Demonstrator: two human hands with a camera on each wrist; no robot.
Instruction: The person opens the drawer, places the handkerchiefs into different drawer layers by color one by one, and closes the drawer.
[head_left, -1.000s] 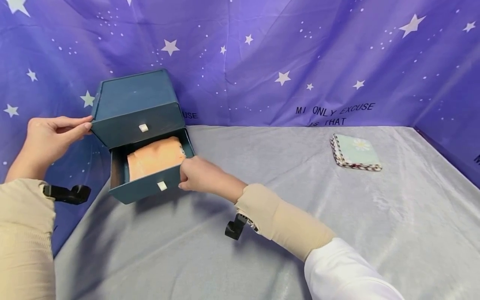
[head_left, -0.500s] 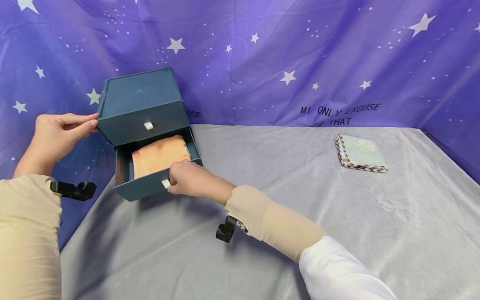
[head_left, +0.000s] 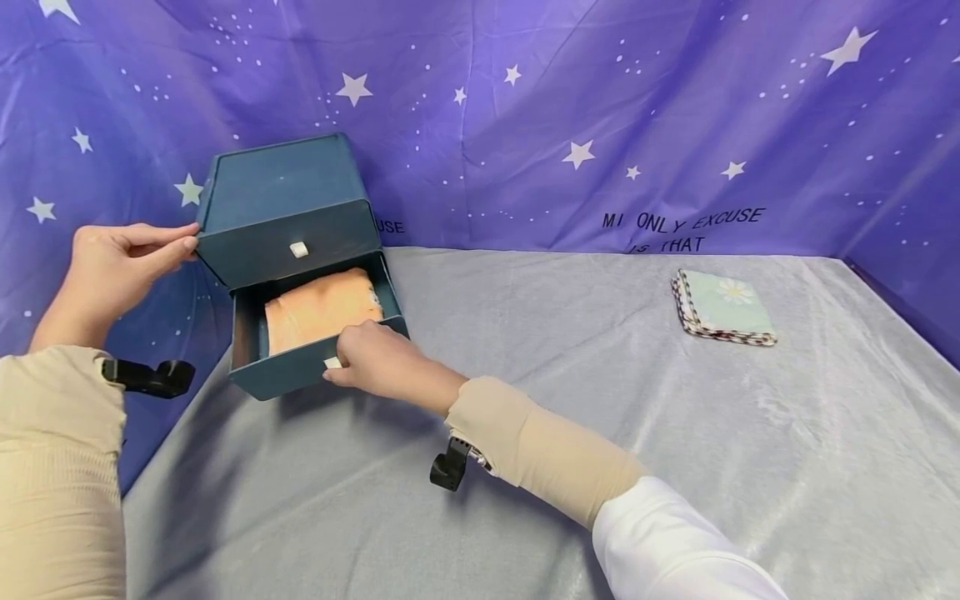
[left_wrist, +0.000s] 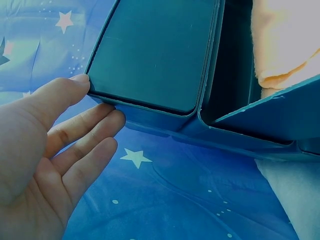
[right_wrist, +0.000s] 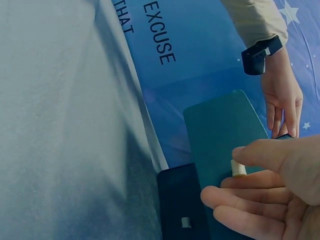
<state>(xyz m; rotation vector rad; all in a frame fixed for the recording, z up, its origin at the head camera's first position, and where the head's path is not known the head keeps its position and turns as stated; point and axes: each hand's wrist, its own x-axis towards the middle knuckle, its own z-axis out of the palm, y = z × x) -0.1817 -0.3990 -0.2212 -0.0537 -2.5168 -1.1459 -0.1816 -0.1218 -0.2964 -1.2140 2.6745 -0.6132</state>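
Since the earlier frame the right hand [head_left: 375,360] has slid leftward along the lower drawer [head_left: 300,371] front, and its grip now pinches the small white knob [head_left: 332,362]. The left hand [head_left: 120,267], fingers straight, presses the side of the blue drawer box [head_left: 281,187] at the worktop's [head_left: 525,375] back left. The drawer stands pulled out, a folded orange cloth [head_left: 318,308] inside. Risk: the cloth may catch under the upper drawer [head_left: 292,246]; a slipping brace would let the box slide. A folded floral cloth [head_left: 723,304] lies well apart, obstructing nothing.
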